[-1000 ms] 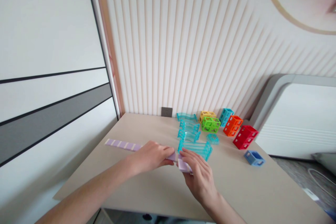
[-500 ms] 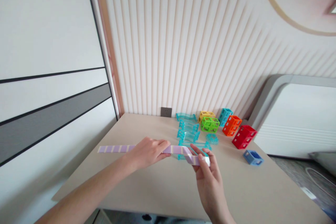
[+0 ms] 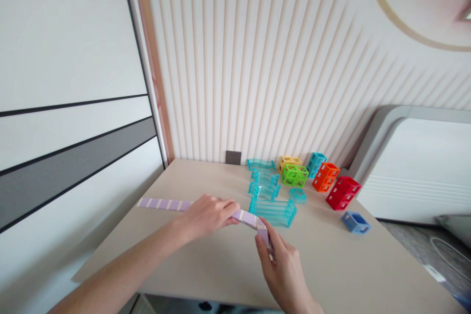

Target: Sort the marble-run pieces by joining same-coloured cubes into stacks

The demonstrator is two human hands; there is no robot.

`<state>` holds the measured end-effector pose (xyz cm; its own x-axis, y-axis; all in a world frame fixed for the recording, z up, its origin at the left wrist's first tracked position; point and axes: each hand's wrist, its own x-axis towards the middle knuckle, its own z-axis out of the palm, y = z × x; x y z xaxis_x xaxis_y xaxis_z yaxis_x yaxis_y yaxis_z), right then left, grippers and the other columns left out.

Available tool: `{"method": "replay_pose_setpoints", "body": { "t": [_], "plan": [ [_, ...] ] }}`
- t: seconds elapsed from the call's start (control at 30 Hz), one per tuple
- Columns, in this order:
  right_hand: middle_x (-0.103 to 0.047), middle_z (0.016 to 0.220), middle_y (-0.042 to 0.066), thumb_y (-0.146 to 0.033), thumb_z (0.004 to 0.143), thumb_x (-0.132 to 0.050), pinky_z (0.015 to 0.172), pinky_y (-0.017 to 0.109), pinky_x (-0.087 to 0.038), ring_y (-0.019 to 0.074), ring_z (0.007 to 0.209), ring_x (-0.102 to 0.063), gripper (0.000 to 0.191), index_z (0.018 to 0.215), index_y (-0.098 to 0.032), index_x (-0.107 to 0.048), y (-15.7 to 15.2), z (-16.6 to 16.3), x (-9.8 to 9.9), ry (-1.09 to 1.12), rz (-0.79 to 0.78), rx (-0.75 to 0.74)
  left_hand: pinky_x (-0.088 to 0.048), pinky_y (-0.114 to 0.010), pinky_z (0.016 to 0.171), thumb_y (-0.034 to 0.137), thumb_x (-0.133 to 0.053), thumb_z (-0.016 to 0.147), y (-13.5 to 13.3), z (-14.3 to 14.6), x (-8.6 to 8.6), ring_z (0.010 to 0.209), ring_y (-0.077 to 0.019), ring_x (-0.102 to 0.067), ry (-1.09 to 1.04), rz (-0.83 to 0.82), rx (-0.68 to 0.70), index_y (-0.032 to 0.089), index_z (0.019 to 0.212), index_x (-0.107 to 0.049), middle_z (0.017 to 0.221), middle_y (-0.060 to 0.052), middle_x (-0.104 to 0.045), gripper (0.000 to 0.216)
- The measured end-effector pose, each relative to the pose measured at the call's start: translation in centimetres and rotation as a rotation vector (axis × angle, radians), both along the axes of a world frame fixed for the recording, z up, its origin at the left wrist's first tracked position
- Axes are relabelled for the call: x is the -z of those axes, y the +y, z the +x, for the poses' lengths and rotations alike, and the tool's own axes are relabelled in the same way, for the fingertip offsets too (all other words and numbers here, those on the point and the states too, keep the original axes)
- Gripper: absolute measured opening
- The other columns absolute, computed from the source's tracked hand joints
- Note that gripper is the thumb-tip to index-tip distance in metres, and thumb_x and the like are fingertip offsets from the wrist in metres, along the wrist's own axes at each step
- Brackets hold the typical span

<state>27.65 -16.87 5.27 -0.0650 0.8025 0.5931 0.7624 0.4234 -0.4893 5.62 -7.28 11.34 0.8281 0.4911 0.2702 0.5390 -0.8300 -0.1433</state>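
Note:
A long purple-and-white segmented snake puzzle (image 3: pixel 162 204) stretches across above the desk. My left hand (image 3: pixel 209 215) is closed around its middle, with the straight part sticking out to the left. At the right end, my right hand (image 3: pixel 283 262) pinches the last segments between thumb and fingers. There the puzzle bends down toward me; my right fingers hide part of its tip. Just beyond the hands lie clear teal track pieces (image 3: pixel 274 212), apart from the puzzle.
Behind the track pieces stand a green block frame (image 3: pixel 294 175), a yellow one (image 3: pixel 290 162) and a teal one (image 3: pixel 316 164). To the right are orange (image 3: pixel 326 177), red (image 3: pixel 343 193) and blue (image 3: pixel 355 222) frames. A ribbed wall with a socket (image 3: pixel 233 157) borders the desk (image 3: pixel 206 265).
My right hand has moved down and left, turning the puzzle's right end from pointing right to pointing down toward me. The left hand keeps its hold, and the left part now tilts slightly.

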Motion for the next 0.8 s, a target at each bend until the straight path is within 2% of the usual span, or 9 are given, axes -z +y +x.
{"method": "replay_pose_setpoints", "body": {
  "t": [0.07,0.13,0.2,0.27,0.43,0.6,0.7,0.8],
  "plan": [
    [-0.073,0.08,0.004,-0.035,0.101,-0.046,0.052,0.022,-0.054,0.0159,0.059,-0.068,0.038,0.134,-0.018,-0.055,-0.1,0.3,-0.3,0.049,-0.064,-0.058,-0.042,-0.024,0.056,0.042,-0.052,0.098,0.0,-0.2,0.0,0.076,-0.0167,-0.071,-0.008,-0.021,0.01,0.022,0.099,-0.053,0.089,0.001,-0.07,0.02],
    [-0.073,0.09,0.006,-0.033,0.1,-0.048,0.059,0.022,-0.057,0.0173,0.071,-0.07,0.04,0.138,-0.021,-0.053,0.1,1.1,-1.1,0.017,-0.083,-0.139,-0.042,-0.024,0.057,0.042,-0.052,0.098,-0.1,-0.5,0.0,0.078,-0.0173,-0.072,0.003,-0.06,0.022,0.021,0.099,-0.053,0.091,0.0,-0.071,0.021],
    [-0.071,0.097,0.006,-0.029,0.1,-0.05,0.068,0.025,-0.058,0.0183,0.082,-0.069,0.04,0.139,-0.025,-0.053,0.6,2.2,-2.1,-0.091,-0.08,-0.213,-0.042,-0.024,0.057,0.044,-0.053,0.097,-0.1,-0.7,0.1,0.077,-0.0187,-0.072,0.03,-0.103,0.037,0.021,0.099,-0.053,0.091,0.0,-0.073,0.023],
    [-0.07,0.096,0.005,-0.024,0.099,-0.052,0.072,0.027,-0.057,0.0182,0.083,-0.066,0.04,0.138,-0.027,-0.054,1.0,3.3,-3.0,-0.252,-0.057,-0.271,-0.041,-0.025,0.056,0.047,-0.054,0.096,-0.1,-0.8,0.3,0.073,-0.0202,-0.072,0.055,-0.131,0.045,0.022,0.097,-0.054,0.088,0.0,-0.074,0.025],
    [-0.07,0.095,0.005,-0.019,0.099,-0.053,0.072,0.029,-0.053,0.0172,0.08,-0.062,0.04,0.139,-0.025,-0.054,1.1,4.6,-4.6,-0.568,0.129,-0.312,-0.039,-0.025,0.056,0.047,-0.053,0.096,0.1,-0.7,0.6,0.071,-0.0212,-0.072,0.045,-0.193,0.055,0.022,0.098,-0.056,0.085,-0.001,-0.074,0.025],
    [-0.073,0.1,0.006,-0.015,0.104,-0.039,0.081,0.033,-0.052,0.0176,0.09,-0.065,0.038,0.137,-0.022,-0.057,0.7,5.6,-5.6,-0.778,0.36,-0.383,-0.038,-0.026,0.056,0.052,-0.048,0.097,0.1,-0.7,0.1,0.069,-0.0207,-0.071,0.038,-0.315,0.142,0.023,0.099,-0.058,0.081,0.0,-0.072,0.031],
    [-0.075,0.104,0.003,-0.011,0.103,-0.037,0.089,0.032,-0.051,0.0165,0.097,-0.066,0.039,0.136,-0.021,-0.057,1.0,6.4,-5.5,-0.823,0.465,-0.405,-0.038,-0.026,0.058,0.051,-0.048,0.098,0.0,-0.7,-0.4,0.07,-0.0203,-0.071,0.053,-0.389,0.171,0.024,0.098,-0.06,0.081,-0.001,-0.073,0.03],
    [-0.076,0.107,0.004,-0.012,0.103,-0.037,0.095,0.032,-0.052,0.0161,0.101,-0.067,0.042,0.141,-0.021,-0.052,1.3,6.8,-5.1,-0.768,0.463,-0.399,-0.04,-0.026,0.059,0.047,-0.048,0.098,-0.3,-0.5,-0.9,0.072,-0.0216,-0.071,0.103,-0.398,0.136,0.023,0.1,-0.06,0.082,-0.002,-0.074,0.027]
  ]
}}
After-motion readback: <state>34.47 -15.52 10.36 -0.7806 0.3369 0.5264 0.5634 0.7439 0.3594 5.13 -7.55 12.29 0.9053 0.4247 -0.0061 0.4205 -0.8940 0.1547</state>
